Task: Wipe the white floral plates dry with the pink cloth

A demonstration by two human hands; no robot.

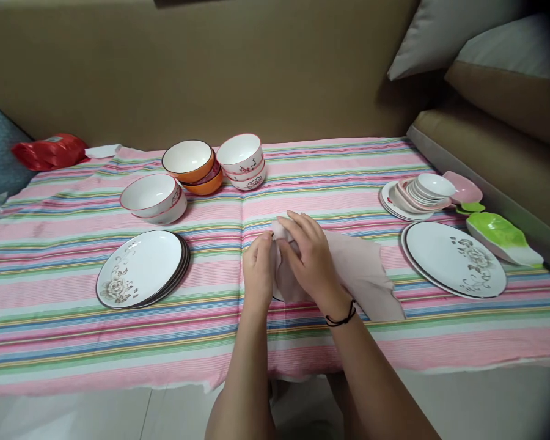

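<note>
Both my hands meet at the middle of the striped tablecloth [330, 171]. My left hand [258, 269] is closed around a dish that is almost wholly hidden; only a sliver of white rim shows below it. My right hand [308, 260] presses a pale pink cloth [366, 272] onto that dish, fingers curled over the cloth. The cloth trails off to the right across the table. A black band circles my right wrist.
A stack of flowered plates [140, 269] lies at the left, with bowls behind: a white one [153, 195], orange ones [190, 165], a white stack [241, 160]. To the right are flowered plates [453, 260], small saucers [421, 192], a green leaf dish [502, 237] and a pink dish [465, 186].
</note>
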